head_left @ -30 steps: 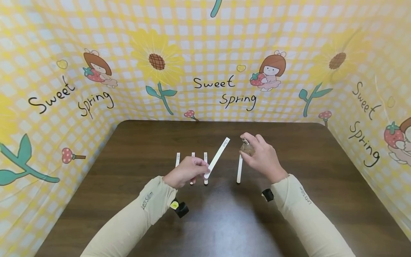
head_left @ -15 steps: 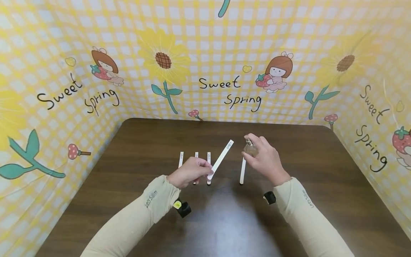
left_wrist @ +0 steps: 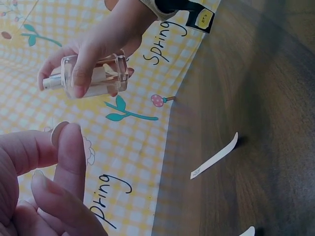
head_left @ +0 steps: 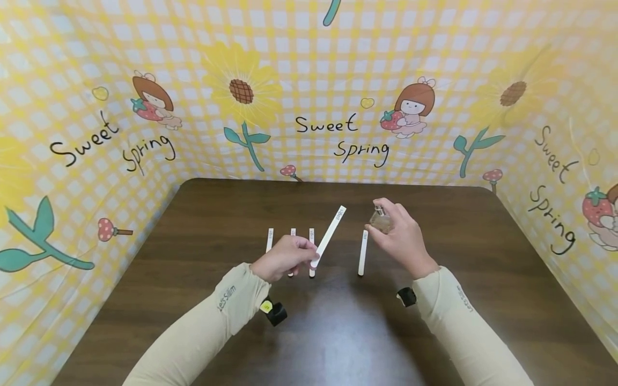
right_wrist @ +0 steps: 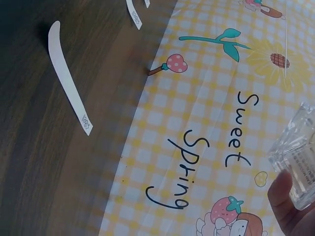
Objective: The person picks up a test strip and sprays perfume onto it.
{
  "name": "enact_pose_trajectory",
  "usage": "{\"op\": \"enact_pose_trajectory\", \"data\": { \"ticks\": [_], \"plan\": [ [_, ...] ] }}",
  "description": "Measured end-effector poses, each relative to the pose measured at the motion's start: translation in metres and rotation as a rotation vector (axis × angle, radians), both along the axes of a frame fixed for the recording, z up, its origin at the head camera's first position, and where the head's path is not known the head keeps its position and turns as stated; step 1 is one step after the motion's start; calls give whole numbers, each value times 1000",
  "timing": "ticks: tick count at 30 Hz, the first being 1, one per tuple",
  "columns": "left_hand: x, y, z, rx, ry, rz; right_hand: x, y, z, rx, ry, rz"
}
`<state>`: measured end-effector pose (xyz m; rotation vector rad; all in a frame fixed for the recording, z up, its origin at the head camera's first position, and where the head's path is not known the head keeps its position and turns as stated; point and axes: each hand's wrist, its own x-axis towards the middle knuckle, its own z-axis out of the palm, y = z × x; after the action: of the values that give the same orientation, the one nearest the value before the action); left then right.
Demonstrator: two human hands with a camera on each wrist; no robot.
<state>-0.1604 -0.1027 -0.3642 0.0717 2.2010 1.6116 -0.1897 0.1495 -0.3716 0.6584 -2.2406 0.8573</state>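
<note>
Paper strip (head_left: 328, 236) pinched in left hand (head_left: 285, 257), beside glass bottle (head_left: 381, 221) gripped by right hand (head_left: 401, 241).

Over the last second your right hand (head_left: 403, 238) drifted a little to the right and away from you, carrying the small glass bottle (head_left: 381, 221) with it, so the gap between the bottle's nozzle and the raised tip of the white strip (head_left: 329, 234) widened slightly. Your left hand (head_left: 285, 257) edged a touch to the right as well, and the strip in its grip shifted with it while holding much the same slant. Your head moved a little too, so the backdrop and the desk (head_left: 483, 257) slid slightly within the head view.
</note>
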Motion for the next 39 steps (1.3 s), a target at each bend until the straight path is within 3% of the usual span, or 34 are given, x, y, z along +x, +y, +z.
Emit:
{"op": "enact_pose_trajectory", "data": {
  "ticks": [10,16,27,39],
  "plan": [
    [-14,4,-12,36,-58,47,1,7,-7,-89,53,-7],
    [-19,10,-22,53,-24,59,2,15,-10,-123,95,-8],
    [-25,16,-39,2,-60,108,2,31,-26,-242,166,2],
    [-39,30,-56,28,-118,166,2,49,-38,-278,217,-14]
  ]
}}
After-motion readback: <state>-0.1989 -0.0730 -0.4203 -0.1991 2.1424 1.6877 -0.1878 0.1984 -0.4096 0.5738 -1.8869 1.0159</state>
